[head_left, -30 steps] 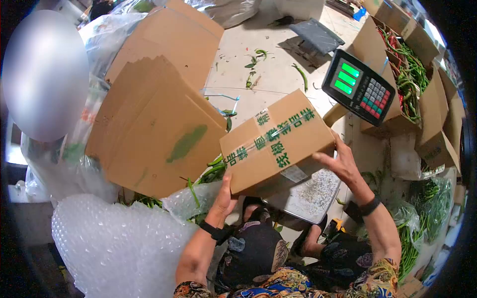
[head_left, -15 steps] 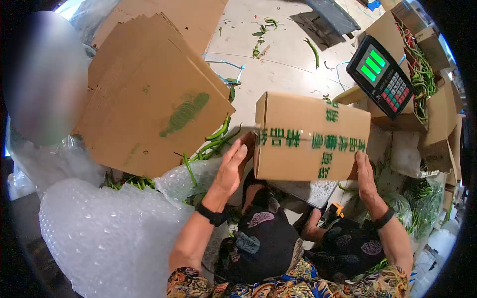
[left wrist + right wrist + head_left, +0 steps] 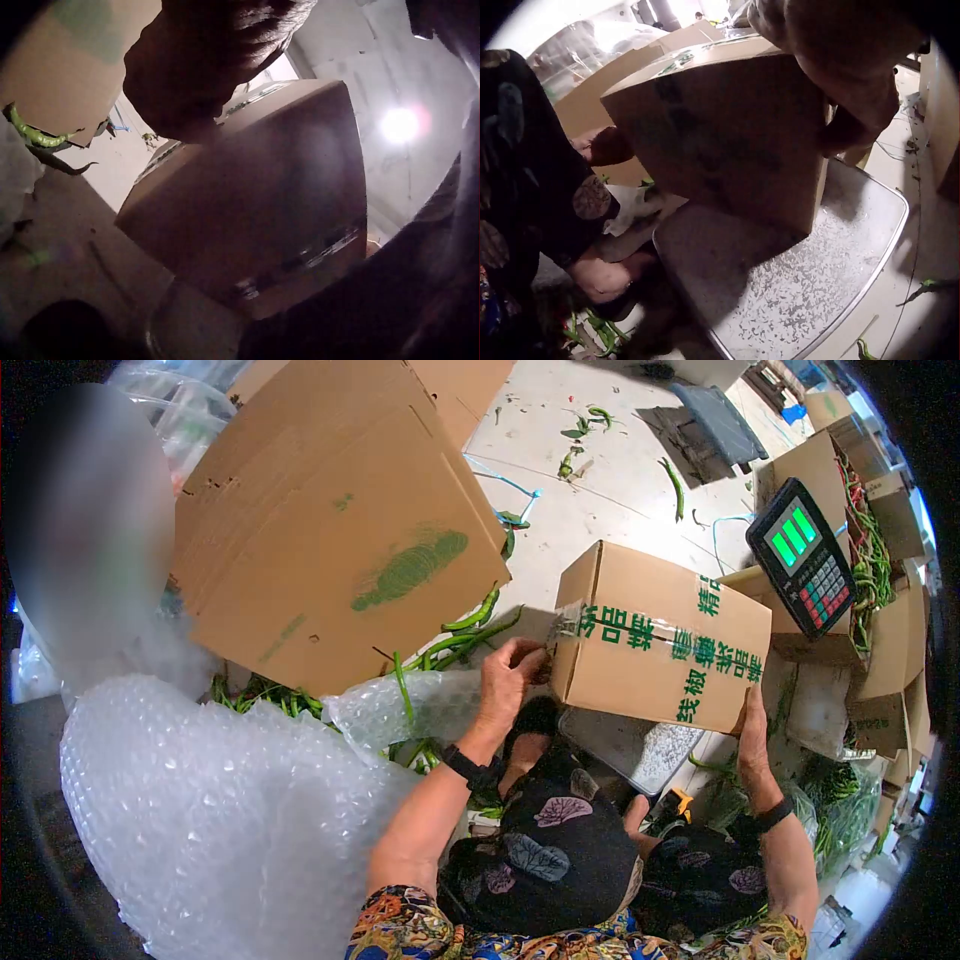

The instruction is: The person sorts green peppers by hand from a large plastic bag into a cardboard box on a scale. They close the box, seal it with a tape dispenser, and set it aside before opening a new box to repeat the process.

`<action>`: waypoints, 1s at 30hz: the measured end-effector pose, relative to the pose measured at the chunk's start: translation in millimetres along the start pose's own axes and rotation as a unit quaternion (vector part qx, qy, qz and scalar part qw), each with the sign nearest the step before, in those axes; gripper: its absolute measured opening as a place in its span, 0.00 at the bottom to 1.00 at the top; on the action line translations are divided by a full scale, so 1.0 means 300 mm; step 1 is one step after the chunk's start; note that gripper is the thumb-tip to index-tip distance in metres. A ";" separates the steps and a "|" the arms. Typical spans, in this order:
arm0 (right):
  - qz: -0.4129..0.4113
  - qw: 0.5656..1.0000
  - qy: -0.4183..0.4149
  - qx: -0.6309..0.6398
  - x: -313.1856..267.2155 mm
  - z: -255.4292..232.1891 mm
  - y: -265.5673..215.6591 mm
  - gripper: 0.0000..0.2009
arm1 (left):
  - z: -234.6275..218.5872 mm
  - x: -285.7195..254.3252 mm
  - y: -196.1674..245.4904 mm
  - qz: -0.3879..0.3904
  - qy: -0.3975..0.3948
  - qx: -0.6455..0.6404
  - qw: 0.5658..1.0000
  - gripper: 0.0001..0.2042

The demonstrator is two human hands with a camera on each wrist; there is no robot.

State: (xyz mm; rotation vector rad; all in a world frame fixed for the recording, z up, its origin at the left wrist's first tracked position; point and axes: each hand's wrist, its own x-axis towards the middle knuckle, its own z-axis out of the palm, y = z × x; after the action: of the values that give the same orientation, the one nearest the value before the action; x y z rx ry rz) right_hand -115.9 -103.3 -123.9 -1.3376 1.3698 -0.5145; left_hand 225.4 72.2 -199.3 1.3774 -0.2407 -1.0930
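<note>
**Taped carton held over the scale pan**

The cardboard box (image 3: 665, 635) sits tilted above the scale platform (image 3: 640, 745). The left hand (image 3: 508, 678) pinches its taped end; the right hand (image 3: 752, 735) cups the lower corner. It looks stiff, probably weighty; best gripped at 2 opposite ends.

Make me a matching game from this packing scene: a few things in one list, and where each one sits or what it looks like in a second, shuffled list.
Things:
1. taped carton
2. scale display
3. bubble wrap
4. metal tray

Descriptions:
A. clear sheet heaped at the lower left
B. lit green panels above a keypad
C. gripped by the left hand and the right hand, printed in green
D. speckled, lying under the carton

Pairs: 1-C, 2-B, 3-A, 4-D
</note>
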 end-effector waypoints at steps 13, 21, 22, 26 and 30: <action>0.011 1.000 -0.008 0.013 0.014 -0.032 0.034 0.31 | -0.038 0.060 -0.038 -0.068 -0.131 -0.099 0.984 0.09; 0.046 0.999 -0.004 -0.014 0.008 -0.041 0.031 0.30 | -0.059 0.105 -0.003 -0.086 -0.179 -0.037 0.979 0.08; 0.019 1.000 0.002 -0.017 0.005 -0.028 0.028 0.29 | -0.059 0.114 -0.007 -0.086 -0.180 -0.035 0.979 0.08; -0.010 0.999 -0.002 -0.034 0.016 -0.033 0.043 0.26 | -0.049 0.181 -0.020 -0.119 -0.195 0.031 0.973 0.10; -0.022 0.999 0.018 -0.022 0.029 -0.045 0.089 0.26 | -0.054 0.226 -0.084 -0.110 -0.187 0.076 0.973 0.19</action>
State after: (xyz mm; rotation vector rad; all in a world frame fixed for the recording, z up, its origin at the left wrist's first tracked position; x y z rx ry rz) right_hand -136.9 -108.9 -146.3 -1.4024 1.3901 -0.5426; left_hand 260.1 38.1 -255.1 1.3468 -0.4610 -1.5474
